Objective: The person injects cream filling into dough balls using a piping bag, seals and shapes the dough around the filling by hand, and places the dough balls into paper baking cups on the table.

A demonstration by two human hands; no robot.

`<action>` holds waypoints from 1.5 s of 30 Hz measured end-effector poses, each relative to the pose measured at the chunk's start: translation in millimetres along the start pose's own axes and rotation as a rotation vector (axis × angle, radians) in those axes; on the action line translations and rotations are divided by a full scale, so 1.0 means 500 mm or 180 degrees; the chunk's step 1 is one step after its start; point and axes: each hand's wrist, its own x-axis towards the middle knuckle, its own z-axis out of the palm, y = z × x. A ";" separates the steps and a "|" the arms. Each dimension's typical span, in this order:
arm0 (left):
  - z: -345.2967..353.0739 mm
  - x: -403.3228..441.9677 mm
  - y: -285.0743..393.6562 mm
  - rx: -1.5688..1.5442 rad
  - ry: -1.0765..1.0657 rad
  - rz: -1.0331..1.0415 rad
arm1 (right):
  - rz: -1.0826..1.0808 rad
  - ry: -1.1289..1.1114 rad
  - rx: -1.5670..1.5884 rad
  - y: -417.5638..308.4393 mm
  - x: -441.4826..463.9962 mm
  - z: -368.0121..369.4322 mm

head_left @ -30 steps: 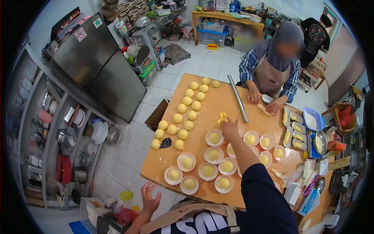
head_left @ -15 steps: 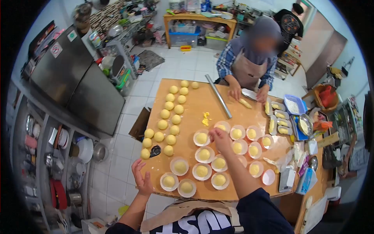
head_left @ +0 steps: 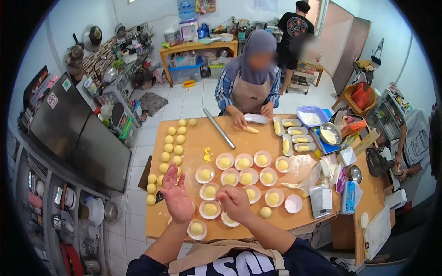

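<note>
My left hand [head_left: 178, 198] is raised palm up over the near left part of the table, fingers spread and nothing in it. Beside it, my right hand [head_left: 234, 202] is closed, with its fingers curled in. Whether it holds anything is hidden. Under and around both hands stand white fluted paper cups with pale yellow dough balls in them, such as this cup [head_left: 196, 238]. A loose dough ball [head_left: 265, 212] lies by my right forearm, near an unfilled paper cup [head_left: 293, 204]. Two rows of dough balls [head_left: 178, 150] run along the table's left side.
Across the wooden table [head_left: 193, 131], a person [head_left: 251, 87] handles a dough piece [head_left: 251, 130] beside a metal rolling pin [head_left: 219, 129]. Filled oblong tins [head_left: 301, 139], a metal bowl [head_left: 330, 133] and a scale [head_left: 320, 202] stand right. Another person [head_left: 412, 142] is at the right edge.
My left hand has moved from the table's left edge in over the cups, palm up. My right hand has drawn back toward me from the cups. The view has shifted.
</note>
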 end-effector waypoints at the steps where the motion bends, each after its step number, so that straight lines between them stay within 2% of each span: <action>1: 0.027 -0.003 -0.003 -0.0084 -0.0067 0.0044 | -0.0185 0.0096 -0.0044 -0.008 -0.009 -0.025; 4: 0.111 -0.020 -0.013 -0.0032 -0.0218 0.0233 | -0.0572 0.0340 -0.0377 -0.018 -0.044 -0.086; 7: 0.187 -0.047 -0.029 0.0177 -0.0225 0.0308 | -0.0790 0.0154 -0.0756 -0.029 -0.068 -0.128; 12: 0.263 -0.096 -0.065 0.0029 -0.0104 0.0184 | -0.0756 -0.0557 0.0148 -0.040 -0.141 -0.135; 13: 0.267 -0.100 -0.071 -0.0022 -0.0056 0.0152 | -0.0548 -0.1002 -0.0095 -0.032 -0.145 -0.160; 15: 0.235 -0.092 -0.087 -0.0226 0.0586 -0.0310 | -0.0166 -0.1900 -0.0561 -0.014 -0.152 -0.235; 16: 0.213 -0.088 -0.086 -0.0332 0.0898 -0.0524 | -0.0367 -0.2339 -0.0419 0.016 -0.156 -0.260; 18: 0.183 -0.078 -0.072 0.0008 0.1057 -0.0274 | 0.0174 -0.1463 -0.0105 0.059 -0.184 -0.303; 20: 0.150 -0.086 -0.050 0.0027 0.1022 -0.0225 | 0.0613 -0.0171 -0.0902 0.107 -0.185 -0.363; 22: 0.110 -0.116 -0.016 -0.0219 0.0757 -0.0424 | 0.1249 0.0554 0.0754 0.189 -0.186 -0.417; 24: 0.158 -0.137 0.011 -0.0229 0.1494 -0.0701 | 0.0494 0.0375 -0.0635 0.260 -0.205 -0.417; 25: 0.142 -0.154 0.012 -0.0363 0.1330 -0.0687 | 0.0092 0.0290 -0.1321 0.270 -0.212 -0.412; 26: 0.105 -0.181 0.008 -0.0495 0.1173 -0.0673 | 0.0512 -0.0253 -0.1956 0.275 -0.226 -0.407; 29: 0.016 -0.231 0.023 -0.0328 0.0713 -0.0707 | 0.0022 -0.1479 -0.2720 0.273 -0.239 -0.372; 30: 0.001 -0.242 0.032 -0.0173 0.0567 -0.0738 | 0.0352 -0.2054 -0.2535 0.297 -0.252 -0.368; 33: 0.028 -0.260 0.055 -0.0310 0.0867 -0.0858 | -0.1104 -0.2487 -0.3284 0.341 -0.273 -0.352; 36: 0.001 -0.293 0.068 0.0233 0.0940 -0.0722 | -0.1243 -0.3186 -0.3641 0.357 -0.259 -0.347; 39: -0.012 -0.311 0.077 0.0462 0.1181 -0.0418 | -0.1068 -0.3637 -0.3819 0.346 -0.241 -0.342; 42: -0.022 -0.323 0.081 0.0537 0.1269 -0.0315 | -0.0707 -0.4037 -0.3553 0.362 -0.229 -0.338; 45: -0.014 -0.334 0.067 0.0341 0.1560 -0.0378 | -0.0557 -0.3584 -0.3191 0.357 -0.231 -0.351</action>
